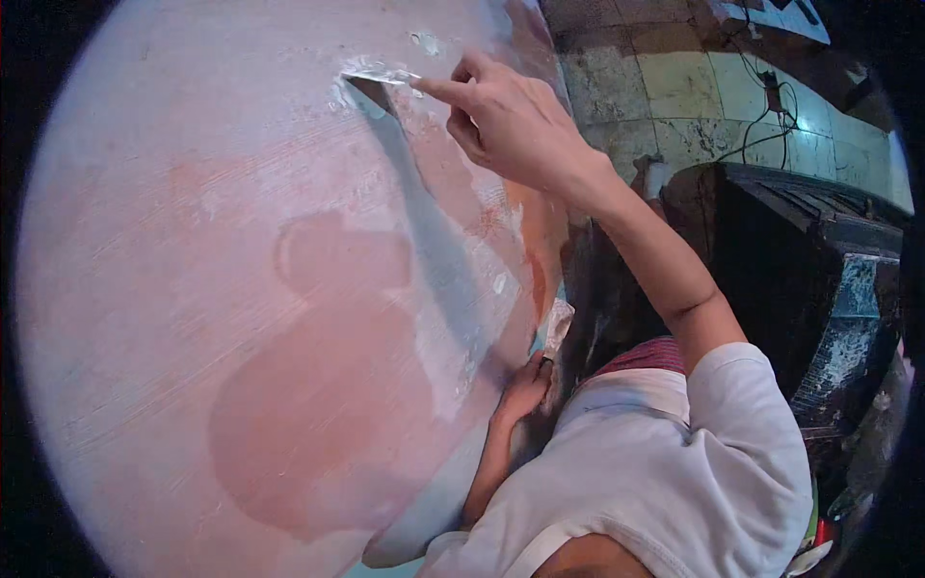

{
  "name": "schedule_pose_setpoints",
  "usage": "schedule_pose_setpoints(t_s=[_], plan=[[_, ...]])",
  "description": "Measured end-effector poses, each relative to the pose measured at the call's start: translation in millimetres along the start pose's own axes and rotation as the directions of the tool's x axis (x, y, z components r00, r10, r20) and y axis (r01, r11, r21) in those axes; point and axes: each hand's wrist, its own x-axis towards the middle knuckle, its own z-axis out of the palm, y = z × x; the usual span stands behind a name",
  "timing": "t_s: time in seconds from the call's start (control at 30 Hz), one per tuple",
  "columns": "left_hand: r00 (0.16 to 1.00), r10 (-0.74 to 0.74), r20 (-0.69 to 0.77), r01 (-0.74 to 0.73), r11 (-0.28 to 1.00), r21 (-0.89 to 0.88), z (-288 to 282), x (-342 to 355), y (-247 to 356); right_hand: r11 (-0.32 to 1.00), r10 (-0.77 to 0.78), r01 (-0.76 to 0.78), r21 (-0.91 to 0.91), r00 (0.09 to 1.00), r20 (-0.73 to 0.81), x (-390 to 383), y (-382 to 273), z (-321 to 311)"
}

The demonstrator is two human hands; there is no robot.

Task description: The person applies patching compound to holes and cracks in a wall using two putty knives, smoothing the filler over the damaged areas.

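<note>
A large panel (145, 241), pinkish and patched with white filler, spreads across the left and middle. My right hand (520, 120) reaches over its far part and is closed on a putty knife (381, 73), index finger stretched along it. The blade is smeared white and its edge meets the panel, where a fresh white smear shows around the tip. Low at the panel's right edge, my left hand (525, 390) is closed around a dark handle. Above those fingers rises a flat, pale, filler-smeared blade (558, 326), apparently a scraper; the rest of it is hidden.
A big black boxy case (771, 260) stands on the right. Behind it, grimy tiles (674, 87) carry a dark cable (776, 101). Orange and bluish patches (540, 260) run along the panel's right edge. Shadows of my head and arm fall on the panel.
</note>
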Motion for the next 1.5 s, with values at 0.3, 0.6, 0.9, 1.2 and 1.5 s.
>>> schedule_pose_setpoints(t_s=[0.3,0.6,0.9,1.2,1.5], plan=[[0.997,-0.035,0.074,0.037,0.999,-0.027,-13,-9,33,0.988,0.118,-0.130,0.077,0.982,0.146,-44,-4,-31],[0.998,0.059,-0.016,-0.059,0.998,-0.027,5,3,-12,0.990,0.133,-0.132,0.047,0.991,-0.004,-28,2,-1],[0.995,-0.011,0.099,0.027,0.987,-0.159,-6,-3,21,0.974,0.144,-0.139,0.180,0.990,-0.012,-68,-13,36],[0.987,-0.086,0.139,0.098,0.992,-0.083,-11,-5,30,0.904,0.227,-0.194,0.382,0.973,-0.043,-76,-7,33],[0.997,-0.034,0.066,0.034,0.999,-0.003,1,1,0,0.896,0.204,-0.165,0.412,0.978,-0.050,-56,-18,53]])
